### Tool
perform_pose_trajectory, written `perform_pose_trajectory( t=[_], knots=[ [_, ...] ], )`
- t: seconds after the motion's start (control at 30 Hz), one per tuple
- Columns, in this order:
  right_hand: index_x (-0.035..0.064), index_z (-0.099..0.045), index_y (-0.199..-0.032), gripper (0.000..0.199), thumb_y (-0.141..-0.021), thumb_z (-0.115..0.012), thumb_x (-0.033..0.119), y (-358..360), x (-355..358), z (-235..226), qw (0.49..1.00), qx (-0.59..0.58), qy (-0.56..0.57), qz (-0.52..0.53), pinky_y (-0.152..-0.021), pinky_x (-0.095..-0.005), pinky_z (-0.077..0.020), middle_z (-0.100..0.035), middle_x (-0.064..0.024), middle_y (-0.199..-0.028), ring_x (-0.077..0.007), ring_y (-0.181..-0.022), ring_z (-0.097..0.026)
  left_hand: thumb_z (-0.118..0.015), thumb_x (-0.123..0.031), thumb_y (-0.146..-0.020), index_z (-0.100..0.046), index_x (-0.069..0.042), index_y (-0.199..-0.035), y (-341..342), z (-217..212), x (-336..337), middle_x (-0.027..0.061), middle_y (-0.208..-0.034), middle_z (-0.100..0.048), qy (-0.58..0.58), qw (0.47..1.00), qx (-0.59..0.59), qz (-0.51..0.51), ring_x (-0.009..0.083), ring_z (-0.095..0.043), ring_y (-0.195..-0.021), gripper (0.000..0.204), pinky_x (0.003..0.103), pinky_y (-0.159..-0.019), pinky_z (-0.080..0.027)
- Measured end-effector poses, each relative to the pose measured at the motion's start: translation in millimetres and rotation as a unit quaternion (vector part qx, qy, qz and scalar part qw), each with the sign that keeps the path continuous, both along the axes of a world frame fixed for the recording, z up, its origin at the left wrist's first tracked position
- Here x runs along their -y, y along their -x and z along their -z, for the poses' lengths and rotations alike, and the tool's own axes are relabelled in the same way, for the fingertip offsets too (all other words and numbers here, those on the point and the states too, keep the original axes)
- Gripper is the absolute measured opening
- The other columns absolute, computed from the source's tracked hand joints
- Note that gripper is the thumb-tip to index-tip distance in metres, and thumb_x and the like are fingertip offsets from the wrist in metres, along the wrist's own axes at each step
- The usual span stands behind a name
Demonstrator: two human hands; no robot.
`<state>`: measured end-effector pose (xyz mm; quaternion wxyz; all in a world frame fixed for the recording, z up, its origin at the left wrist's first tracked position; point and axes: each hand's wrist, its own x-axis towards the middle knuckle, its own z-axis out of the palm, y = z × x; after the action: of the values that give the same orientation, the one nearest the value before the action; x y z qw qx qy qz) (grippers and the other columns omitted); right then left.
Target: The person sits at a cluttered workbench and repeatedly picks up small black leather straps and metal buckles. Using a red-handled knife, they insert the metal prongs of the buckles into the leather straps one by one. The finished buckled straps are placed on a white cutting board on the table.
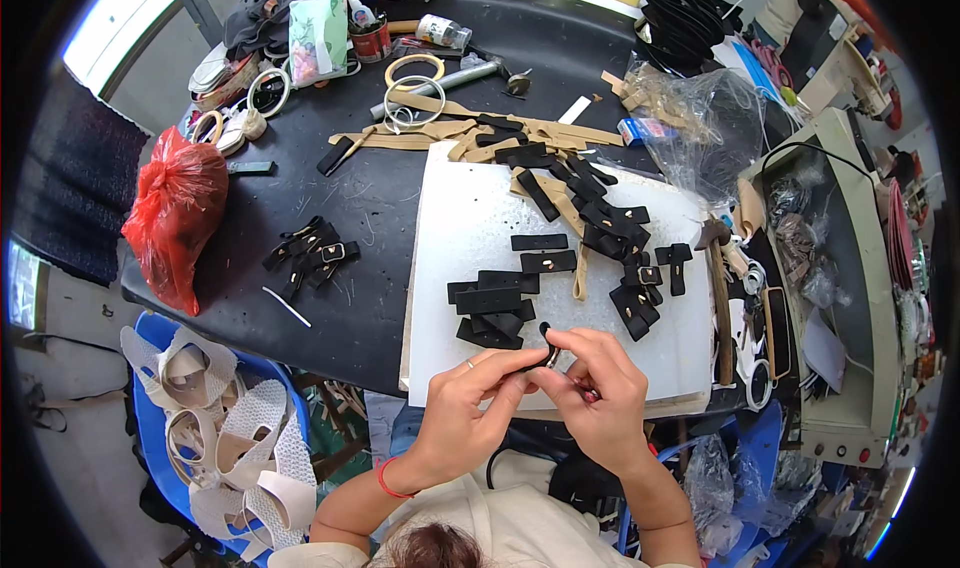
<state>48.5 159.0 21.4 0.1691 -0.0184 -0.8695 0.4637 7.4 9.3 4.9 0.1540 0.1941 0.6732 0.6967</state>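
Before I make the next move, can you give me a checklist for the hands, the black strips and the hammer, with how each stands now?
1. Grip on the black strip: ok, the left hand and right hand both hold it.
2. Fittings on that strip: cannot tell, the fingers cover much of it.
3. Strips near the left hand laid separately: not ok, they overlap on the white board.
4. Hammer away from both hands: ok, it lies along the board's right edge.
5. Strip cluster on the black table apart from the board: ok, left of it.
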Motion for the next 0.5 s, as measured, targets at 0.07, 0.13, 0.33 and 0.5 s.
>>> perform_pose_trajectory(
  t=[0.07,0.13,0.33,0.5],
  knots=[
    [0.0012,-0.061,-0.101,0.033,-0.071,-0.075,0.000,0,0,-2,1.000,0.010,0.024,-0.006,-0.046,-0.0178,-0.0372,-0.058,-0.0078,-0.095,-0.0035,-0.054,-0.044,-0.055,0.007,-0.082,-0.062,0.001,-0.109,0,-3,1,0.0126,-0.089,-0.065,0.045,0.996,-0.073,-0.020,0.0169,-0.065,-0.074,0.029,0.027,-0.067,-0.053],
    [0.0005,-0.062,-0.099,0.029,-0.072,-0.073,-0.003,-2,0,-2,1.000,0.006,0.029,-0.010,-0.045,-0.0174,-0.0368,-0.058,-0.0078,-0.093,-0.0029,-0.055,-0.044,-0.057,0.008,-0.080,-0.063,0.000,-0.106,3,-8,2,0.0130,-0.086,-0.065,0.100,0.981,-0.151,-0.073,0.0177,-0.064,-0.071,0.027,0.027,-0.063,-0.052],
    [-0.0002,-0.059,-0.088,0.016,-0.080,-0.071,0.007,-3,-15,15,0.987,0.052,0.142,0.047,-0.046,-0.0168,-0.0358,-0.058,-0.0029,-0.075,-0.0031,-0.054,-0.045,-0.060,-0.006,-0.082,-0.065,-0.003,-0.098,71,-14,10,0.0113,-0.081,-0.062,0.260,0.932,-0.204,-0.151,0.0241,-0.058,-0.074,0.017,0.034,-0.067,-0.046],
    [0.0018,-0.056,-0.085,0.018,-0.086,-0.067,0.016,-2,-18,18,0.917,0.135,0.367,0.074,-0.046,-0.0172,-0.0353,-0.054,0.0006,-0.064,-0.0027,-0.052,-0.045,-0.062,-0.009,-0.083,-0.068,-0.005,-0.094,111,2,1,0.0102,-0.096,-0.062,0.318,0.863,-0.364,-0.145,0.0251,-0.051,-0.096,0.014,0.035,-0.082,-0.043]
  ],
)
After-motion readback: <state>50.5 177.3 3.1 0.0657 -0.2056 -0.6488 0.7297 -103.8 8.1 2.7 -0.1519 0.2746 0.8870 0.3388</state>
